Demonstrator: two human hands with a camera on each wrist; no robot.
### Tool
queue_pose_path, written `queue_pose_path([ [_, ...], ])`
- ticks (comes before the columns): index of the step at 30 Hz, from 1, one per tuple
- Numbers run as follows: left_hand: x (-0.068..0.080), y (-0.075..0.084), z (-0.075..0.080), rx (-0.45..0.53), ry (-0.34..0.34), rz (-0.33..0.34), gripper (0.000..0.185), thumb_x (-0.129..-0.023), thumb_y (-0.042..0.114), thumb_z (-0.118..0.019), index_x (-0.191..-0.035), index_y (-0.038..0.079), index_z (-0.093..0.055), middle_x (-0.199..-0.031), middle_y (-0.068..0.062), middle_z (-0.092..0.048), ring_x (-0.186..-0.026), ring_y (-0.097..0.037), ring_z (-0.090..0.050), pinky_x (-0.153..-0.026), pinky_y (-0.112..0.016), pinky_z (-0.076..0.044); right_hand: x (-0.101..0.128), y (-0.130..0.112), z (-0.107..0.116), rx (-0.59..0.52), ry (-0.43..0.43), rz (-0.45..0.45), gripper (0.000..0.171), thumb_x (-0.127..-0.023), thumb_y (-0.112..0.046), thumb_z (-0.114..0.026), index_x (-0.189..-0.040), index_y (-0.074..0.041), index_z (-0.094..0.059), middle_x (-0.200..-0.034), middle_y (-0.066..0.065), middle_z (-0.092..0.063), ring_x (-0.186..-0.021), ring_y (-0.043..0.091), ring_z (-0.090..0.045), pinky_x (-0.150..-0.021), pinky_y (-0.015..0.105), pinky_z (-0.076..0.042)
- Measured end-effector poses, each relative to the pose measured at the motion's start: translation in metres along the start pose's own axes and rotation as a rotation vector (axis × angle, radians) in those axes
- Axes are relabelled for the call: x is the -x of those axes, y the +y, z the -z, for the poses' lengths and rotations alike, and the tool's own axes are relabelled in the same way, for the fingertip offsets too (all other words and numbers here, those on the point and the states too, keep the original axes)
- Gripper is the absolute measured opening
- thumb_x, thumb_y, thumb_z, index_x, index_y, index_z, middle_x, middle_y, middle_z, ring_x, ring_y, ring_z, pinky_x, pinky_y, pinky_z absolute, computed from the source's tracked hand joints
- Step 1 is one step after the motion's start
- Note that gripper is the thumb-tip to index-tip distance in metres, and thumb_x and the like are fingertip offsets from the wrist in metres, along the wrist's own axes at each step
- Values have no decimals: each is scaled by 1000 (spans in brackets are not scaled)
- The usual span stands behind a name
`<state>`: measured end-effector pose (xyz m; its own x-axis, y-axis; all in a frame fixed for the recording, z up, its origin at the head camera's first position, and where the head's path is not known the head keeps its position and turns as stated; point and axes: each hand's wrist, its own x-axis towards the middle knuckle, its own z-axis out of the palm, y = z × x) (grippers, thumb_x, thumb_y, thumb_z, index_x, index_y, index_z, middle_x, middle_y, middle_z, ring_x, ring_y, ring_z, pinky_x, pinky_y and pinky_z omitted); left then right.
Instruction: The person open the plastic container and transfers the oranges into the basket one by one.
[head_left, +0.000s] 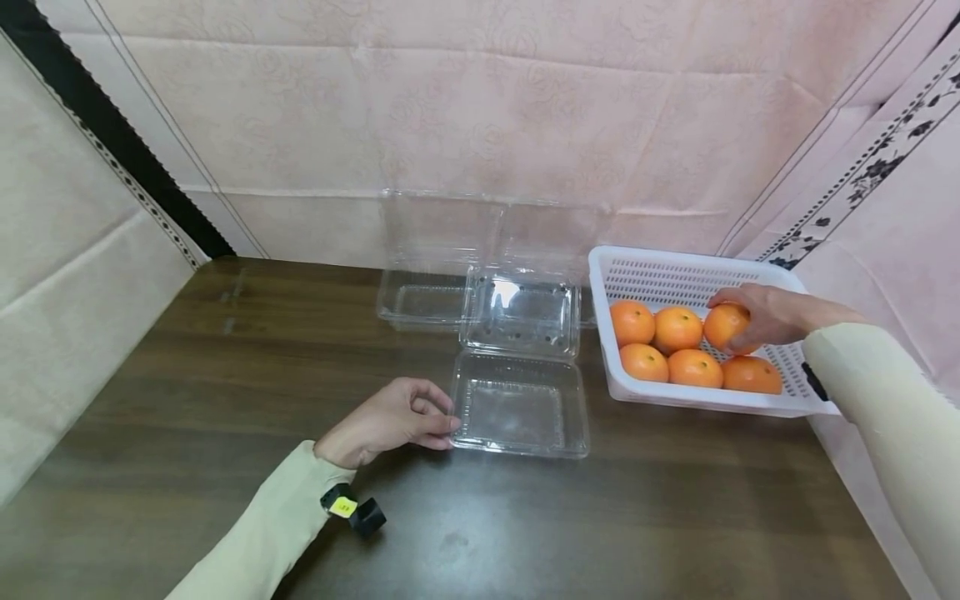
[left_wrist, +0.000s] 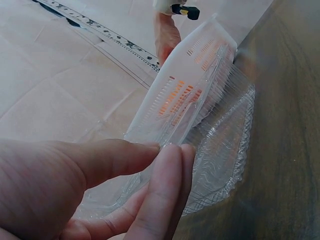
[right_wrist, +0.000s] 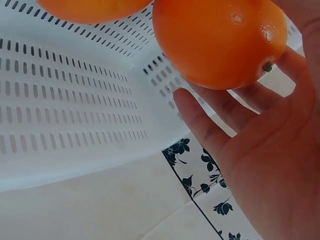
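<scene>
A clear plastic clamshell box [head_left: 521, 392] lies open on the dark wooden table [head_left: 225, 400], lid hinged back. My left hand [head_left: 390, 421] pinches its left rim; in the left wrist view the fingers [left_wrist: 160, 190] hold the clear edge [left_wrist: 220, 150]. A white perforated basket [head_left: 675, 275] at the right holds several oranges [head_left: 678, 346]. My right hand [head_left: 757, 315] grips one orange [head_left: 726, 325] just above the others; the right wrist view shows that orange [right_wrist: 220, 40] cupped in my fingers [right_wrist: 205, 125].
Two more clear clamshell boxes [head_left: 435, 250] stand open at the back of the table against the pink cloth wall [head_left: 480, 100]. The basket's wall [right_wrist: 65, 100] fills the right wrist view. Cloth panels close in both sides.
</scene>
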<state>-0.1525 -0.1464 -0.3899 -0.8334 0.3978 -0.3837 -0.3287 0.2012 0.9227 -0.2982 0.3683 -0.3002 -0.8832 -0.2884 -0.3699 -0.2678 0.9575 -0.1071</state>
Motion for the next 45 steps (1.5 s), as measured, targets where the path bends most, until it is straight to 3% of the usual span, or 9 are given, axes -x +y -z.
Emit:
queue_pose_path([
  [9, -2, -1, 1, 2, -2, 1, 36, -92, 5, -74, -121, -9, -57, -99, -18, -74, -83, -23, -76, -86, -42, -64, -10, 12, -3, -9, -38, -59, 88, -77, -47, -86, -142, -3, -48, -129, 30, -54, -110, 46, -50, -94, 73, -48],
  [25, -2, -2, 1, -12, 6, 8, 36, -92, 6, -75, -120, -7, -58, -96, -16, -74, -84, -25, -77, -85, -42, -64, -25, 18, -12, -62, -71, -90, 88, -78, -43, -86, -141, 3, -46, -122, 28, -57, -104, 42, -54, -92, 66, -52],
  [26, -3, -2, 1, -13, 6, 8, 36, -92, 6, -75, -120, -7, -58, -96, -16, -74, -84, -25, -77, -85, -42, -64, -22, 14, -13, -161, -107, -120, 88, -79, -43, -85, -144, -1, -44, -125, 26, -58, -106, 40, -56, -92, 62, -53],
  [29, -3, -2, 0, -12, 6, 9, 35, -92, 6, -75, -120, -7, -58, -97, -16, -74, -84, -25, -77, -85, -42, -64, -17, 7, -14, -226, -137, -153, 88, -82, -47, -82, -146, -4, -42, -129, 23, -56, -110, 38, -53, -93, 58, -53],
  [32, -3, -2, 0, -17, 3, 7, 34, -92, 6, -74, -120, -7, -59, -96, -16, -75, -85, -27, -77, -86, -42, -64, -1, -8, -15, -626, -222, -291, 83, -84, -49, -78, -151, -21, -38, -139, 11, -57, -118, 33, -57, -95, 51, -55],
  [35, -3, -2, 1, -24, -1, 5, 34, -92, 6, -74, -120, -7, -59, -96, -16, -75, -87, -28, -77, -86, -42, -64, 6, -16, -13, -701, -235, -331, 79, -86, -47, -77, -150, -24, -38, -140, 8, -56, -119, 31, -57, -91, 44, -55],
  [38, -3, -1, 1, -25, -3, 6, 35, -92, 7, -74, -120, -7, -59, -96, -16, -75, -87, -29, -77, -86, -43, -64, 5, -19, -12, -524, -220, -271, 80, -87, -44, -76, -151, -16, -35, -139, 17, -53, -117, 36, -54, -94, 51, -54],
  [42, -2, -1, 2, -33, -10, 4, 36, -92, 8, -75, -121, -7, -58, -97, -16, -75, -88, -30, -77, -87, -43, -64, 1, -16, -14, -624, -249, -364, 88, -84, -45, -80, -154, -25, -30, -144, 16, -50, -120, 37, -55, -95, 54, -55],
  [45, -2, -1, 3, -39, -13, 3, 37, -92, 9, -75, -121, -7, -58, -98, -17, -75, -89, -31, -77, -87, -43, -64, -8, -9, -16, -553, -258, -368, 90, -82, -47, -81, -154, -27, -30, -145, 18, -48, -122, 41, -53, -96, 61, -53],
])
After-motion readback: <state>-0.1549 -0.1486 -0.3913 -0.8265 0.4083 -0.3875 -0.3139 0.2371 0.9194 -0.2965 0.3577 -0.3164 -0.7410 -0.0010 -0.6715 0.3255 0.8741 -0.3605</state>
